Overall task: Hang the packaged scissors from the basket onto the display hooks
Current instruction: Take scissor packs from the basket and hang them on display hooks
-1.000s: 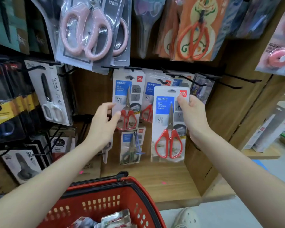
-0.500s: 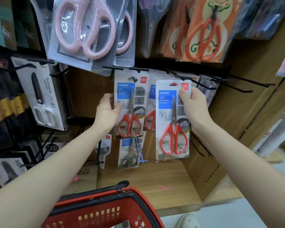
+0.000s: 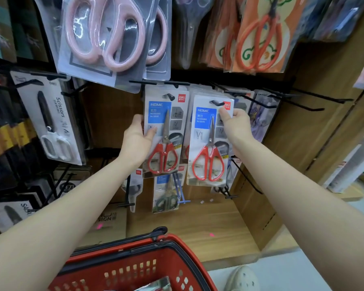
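1. Red plastic basket sits low in front of me, under the display.
2. Carded pack of red-handled scissors is up at the display, its hang hole at a black wire hook.
3. My right hand pinches the pack's top right corner, thumb on front.
4. My left hand grips the left edge of the neighbouring hung scissors pack.

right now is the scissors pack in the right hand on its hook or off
On: the hook tip pokes through the hang hole atop the scissors pack, whose corner the right hand pinches.
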The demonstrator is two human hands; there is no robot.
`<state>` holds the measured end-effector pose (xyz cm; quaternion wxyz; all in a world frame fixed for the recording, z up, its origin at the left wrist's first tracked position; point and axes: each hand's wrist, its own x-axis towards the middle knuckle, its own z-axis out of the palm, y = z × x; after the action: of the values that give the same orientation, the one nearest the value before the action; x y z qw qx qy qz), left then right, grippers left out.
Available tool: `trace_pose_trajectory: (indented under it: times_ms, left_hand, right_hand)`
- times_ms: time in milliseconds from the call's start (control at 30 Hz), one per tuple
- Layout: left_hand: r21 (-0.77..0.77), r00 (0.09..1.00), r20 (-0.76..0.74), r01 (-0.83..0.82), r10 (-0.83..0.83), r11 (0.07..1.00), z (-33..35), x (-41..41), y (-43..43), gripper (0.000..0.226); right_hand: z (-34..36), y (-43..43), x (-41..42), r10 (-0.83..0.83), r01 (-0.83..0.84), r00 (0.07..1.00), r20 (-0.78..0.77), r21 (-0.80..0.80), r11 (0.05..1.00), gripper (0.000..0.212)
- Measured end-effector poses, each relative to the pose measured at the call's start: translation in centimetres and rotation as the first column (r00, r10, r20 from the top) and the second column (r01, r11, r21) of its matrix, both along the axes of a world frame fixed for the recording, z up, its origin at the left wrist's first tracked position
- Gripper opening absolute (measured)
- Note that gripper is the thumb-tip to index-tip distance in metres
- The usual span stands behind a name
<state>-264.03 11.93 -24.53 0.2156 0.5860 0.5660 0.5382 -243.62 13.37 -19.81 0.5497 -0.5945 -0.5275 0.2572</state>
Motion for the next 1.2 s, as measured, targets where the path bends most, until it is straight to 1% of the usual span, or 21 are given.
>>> trace_pose_trajectory:
  times_ms: [67, 133, 200, 233, 267, 300, 333, 367, 400, 467, 533, 600, 633, 733, 800, 833, 900, 967, 1033, 1100, 1200]
  left_hand:
    - [-0.001, 1.000, -0.004, 0.004, -0.004, 1.000, 0.1, -0.1, -0.2, 0.027]
    - [-0.005, 1.000, -0.005, 0.013, -0.013, 1.000, 0.1, -0.2, -0.5, 0.032]
    - [0.011, 0.999, -0.043, 0.012, -0.011, 1.000, 0.0, -0.6, -1.0, 0.032]
    - [0.030, 0.997, -0.080, 0.001, 0.001, 1.000, -0.2, -0.9, -1.4, 0.031]
    - [0.051, 0.992, -0.127, -0.012, 0.018, 0.999, -0.4, -1.2, -2.0, 0.029]
    - [0.067, 0.983, -0.179, -0.023, 0.034, 0.998, -0.7, -1.6, -2.7, 0.028]
    - [0.078, 0.970, -0.237, -0.028, 0.046, 0.997, -1.2, -2.0, -3.6, 0.027]
    - [0.091, 0.954, -0.297, -0.024, 0.050, 0.996, -1.9, -2.5, -4.7, 0.025]
    - [0.109, 0.932, -0.360, -0.008, 0.047, 0.994, -2.7, -2.9, -5.9, 0.023]
    - [0.138, 0.863, -0.503, 0.037, 0.038, 0.990, -4.7, -3.9, -8.6, 0.019]
    - [0.138, 0.761, -0.649, 0.094, 0.018, 0.986, -7.1, -5.1, -11.4, 0.017]
    - [0.090, 0.663, -0.748, 0.160, -0.039, 0.983, -9.7, -6.4, -14.2, 0.018]
    - [0.047, 0.633, -0.769, 0.187, -0.084, 0.981, -11.0, -6.9, -15.7, 0.020]
    - [-0.116, 0.603, -0.764, 0.225, -0.231, 0.967, -15.2, -8.7, -19.5, 0.023]
    - [-0.221, 0.597, -0.746, 0.194, -0.294, 0.956, -18.3, -10.1, -21.5, 0.020]
    - [-0.268, 0.586, -0.746, 0.173, -0.317, 0.948, -19.7, -10.7, -22.3, 0.020]
    - [-0.359, 0.569, -0.741, 0.114, -0.357, 0.926, -22.0, -11.9, -23.2, 0.024]
    - [-0.482, 0.592, -0.688, 0.059, -0.420, 0.874, -24.2, -13.1, -23.5, 0.035]
    - [-0.585, 0.610, -0.642, 0.002, -0.465, 0.811, -25.8, -13.8, -23.6, 0.047]
    - [-0.661, 0.631, -0.593, -0.027, -0.500, 0.749, -27.3, -14.3, -23.8, 0.053]
    - [-0.722, 0.690, -0.518, -0.035, -0.506, 0.691, -29.2, -14.6, -24.4, 0.053]
  right_hand:
    - [-0.2, 0.4, -0.1, -0.010, 0.010, 1.000, -0.007, -0.013, 1.000, 0.021]
    - [-0.4, 0.5, 0.0, -0.024, 0.024, 1.000, 0.009, -0.018, 1.000, 0.033]
    - [-0.7, 0.4, 0.3, -0.040, 0.040, 0.998, 0.038, -0.017, 0.999, 0.039]
    - [-0.9, 0.1, 0.5, -0.049, 0.051, 0.996, 0.069, -0.022, 0.998, 0.038]
    - [-1.3, -0.2, 0.6, -0.064, 0.067, 0.993, 0.099, -0.025, 0.997, 0.032]
    - [-1.6, -0.8, 0.6, -0.074, 0.080, 0.987, 0.144, -0.038, 0.996, 0.019]
    - [-2.2, -1.5, 0.7, -0.085, 0.095, 0.977, 0.197, -0.041, 0.995, 0.015]
    - [-3.0, -2.6, 0.7, -0.100, 0.111, 0.961, 0.258, -0.031, 0.993, 0.025]
    - [-4.0, -3.6, 0.6, -0.116, 0.122, 0.940, 0.322, -0.001, 0.992, 0.030]
    - [-6.3, -6.5, -0.1, -0.134, 0.104, 0.888, 0.439, 0.092, 0.990, 0.027]
    - [-9.1, -9.5, -1.2, -0.070, -0.006, 0.856, 0.512, 0.145, 0.989, 0.019]
    - [-11.7, -12.5, -2.6, 0.032, -0.121, 0.816, 0.578, 0.116, 0.986, 0.013]
    - [-13.0, -14.1, -3.5, 0.090, -0.174, 0.795, 0.600, 0.084, 0.981, 0.011]
    - [-17.4, -17.9, -5.9, 0.280, -0.306, 0.746, 0.604, -0.061, 0.950, 0.014]
    - [-20.5, -19.8, -7.1, 0.424, -0.366, 0.666, 0.613, -0.226, 0.903, 0.012]
    - [-22.0, -20.5, -7.6, 0.496, -0.379, 0.606, 0.622, -0.322, 0.867, 0.016]
    - [-25.1, -21.2, -7.9, 0.629, -0.383, 0.508, 0.588, -0.501, 0.776, 0.032]
    - [-27.6, -21.4, -8.1, 0.716, -0.355, 0.458, 0.527, -0.629, 0.691, 0.046]
    - [-29.2, -21.5, -7.9, 0.757, -0.311, 0.425, 0.496, -0.706, 0.636, 0.057]
    - [-30.3, -21.7, -7.9, 0.773, -0.258, 0.390, 0.501, -0.746, 0.614, 0.066]
    - [-30.9, -22.3, -7.7, 0.731, -0.199, 0.352, 0.585, -0.716, 0.669, 0.068]
